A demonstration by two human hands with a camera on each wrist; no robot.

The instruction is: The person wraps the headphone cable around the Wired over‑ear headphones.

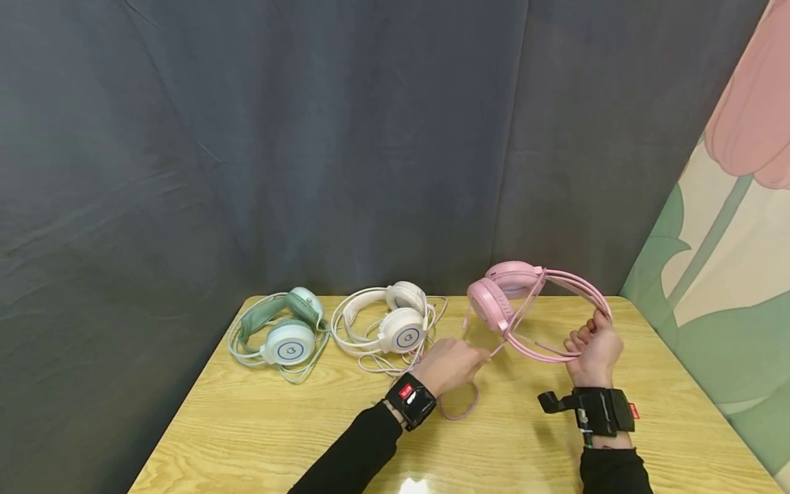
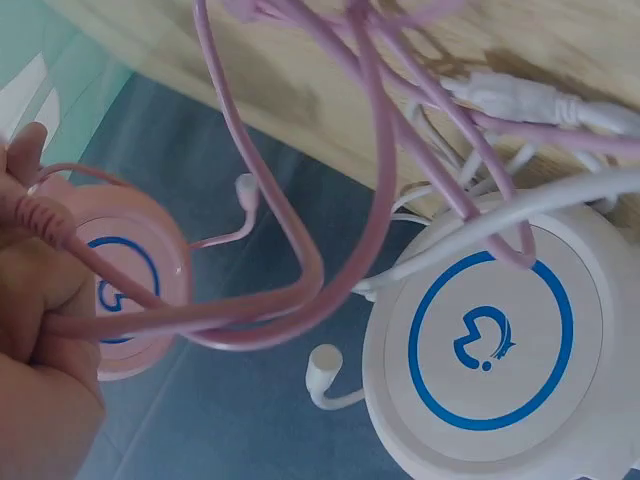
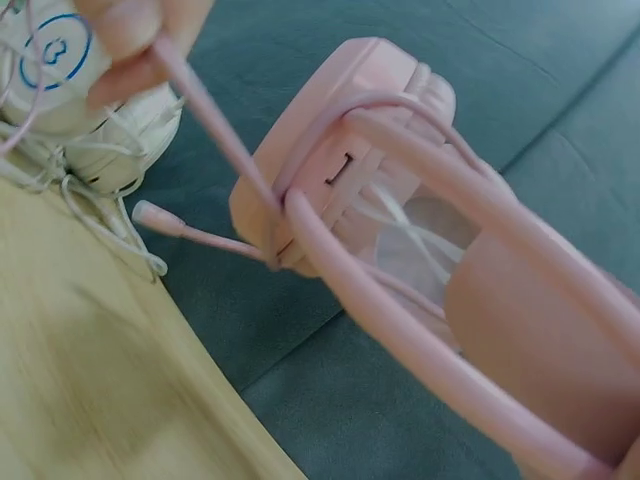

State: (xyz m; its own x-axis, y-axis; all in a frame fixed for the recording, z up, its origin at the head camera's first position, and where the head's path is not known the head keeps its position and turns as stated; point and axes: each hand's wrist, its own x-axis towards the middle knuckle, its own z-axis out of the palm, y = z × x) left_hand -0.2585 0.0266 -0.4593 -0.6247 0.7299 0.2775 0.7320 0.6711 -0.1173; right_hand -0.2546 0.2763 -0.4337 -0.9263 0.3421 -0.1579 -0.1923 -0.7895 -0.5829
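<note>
1. Head view.
   - Item: pink headset, held above the far right part of the wooden table, its earcups pointing left.
   - Right hand: fingers curled round the thin pink headband wires, gripping them from below.
   - Left hand: thumb and fingers pinch the pink cable close to the lower earcup; the rest of the cable loops down onto the table beside the wrist.
   - Also on the table: white headset in the middle and green headset to its left, each with its own cord bundled about it.
   - Handling note: the step appears to be gathering the cable. Best done with the band kept steady in the right hand while the left draws the cable in even loops.

2. Left wrist view.
   - Left hand: closed on several strands of pink cable, in front of a pink earcup with a blue ring.
   - White headset earcup lies close by; pink strands cross over it and over a white plug.
   - Handling note: lift the pink strands clear of the white cords first, as a snag could drag the neighbour along.

3. Right wrist view.
   - Pink headset: earcup and band wires fill the frame; its microphone boom sticks out to the left.
   - Left hand's fingers: pinching the cable at top left.
   - Right hand: not plainly shown here.
   - Handling note: keep loops off the boom, which looks slender.
</note>
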